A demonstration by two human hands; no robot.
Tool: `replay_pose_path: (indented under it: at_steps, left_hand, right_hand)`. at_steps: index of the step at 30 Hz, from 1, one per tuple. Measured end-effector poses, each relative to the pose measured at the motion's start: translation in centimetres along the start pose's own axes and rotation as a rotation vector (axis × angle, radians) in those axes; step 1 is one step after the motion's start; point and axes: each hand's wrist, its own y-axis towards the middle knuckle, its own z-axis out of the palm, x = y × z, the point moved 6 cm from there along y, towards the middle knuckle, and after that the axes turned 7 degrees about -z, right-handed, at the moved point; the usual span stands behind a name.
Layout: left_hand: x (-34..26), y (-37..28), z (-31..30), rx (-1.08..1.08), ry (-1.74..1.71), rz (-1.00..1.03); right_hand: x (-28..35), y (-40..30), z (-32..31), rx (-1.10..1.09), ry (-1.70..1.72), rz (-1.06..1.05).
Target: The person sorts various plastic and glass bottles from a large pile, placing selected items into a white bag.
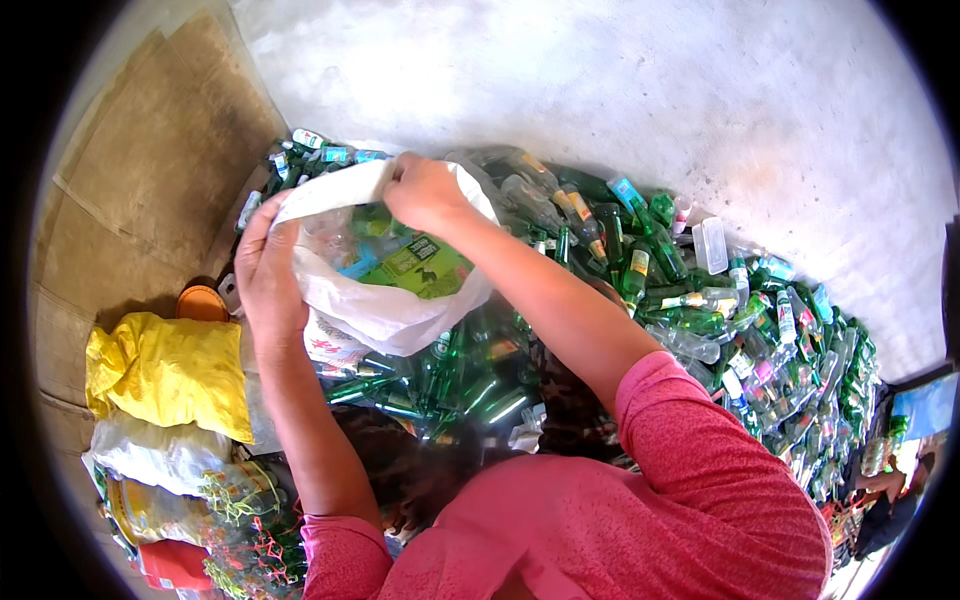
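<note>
A white woven plastic sack (390, 322) stands before me with its mouth open. My left hand (271, 270) grips the left side of its rim, fingers folded over the edge. At the far side of the rim, my right hand (421, 191) is closed on the fabric. Inside the sack lie clear plastic pieces, something blue and a green printed package (421, 266). Green glass bottles (450, 375) surround the sack and lie close to my legs. The sack's bottom is hidden.
A large heap of glass bottles (697, 322) runs along the pale wall (600, 90), with a clear plastic container (709, 245) on it. To the left are a yellow sack (172, 375), an orange round lid (201, 304) and cardboard (157, 165). Part of another person (889, 487) shows far right.
</note>
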Motion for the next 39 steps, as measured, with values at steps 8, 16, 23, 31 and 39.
replay_pose_path:
  at_steps: [8, 16, 23, 31, 39]
  left_hand:
    - [1.4, 1.1, -0.5, 0.007, 0.081, 0.011]
    - [7.4, 4.3, 0.1, -0.035, 0.119, -0.062]
    - [11.6, 4.6, -0.1, 0.123, -0.017, -0.19]
    - [13.8, 3.7, 1.1, 0.093, 0.011, -0.257]
    - [15.3, 3.3, 2.8, 0.2, -0.038, -0.227]
  right_hand:
    - [-1.2, 2.8, 6.7, -0.061, -0.08, -0.055]
    - [-4.6, 4.1, 10.4, 0.045, 0.542, 0.26]
    - [-7.6, 4.9, 12.8, 0.125, 0.084, -0.041]
    - [-13.4, 3.9, 13.8, -0.083, 0.132, -0.011]
    - [-12.2, 0.5, 7.1, 0.568, -0.328, -0.044]
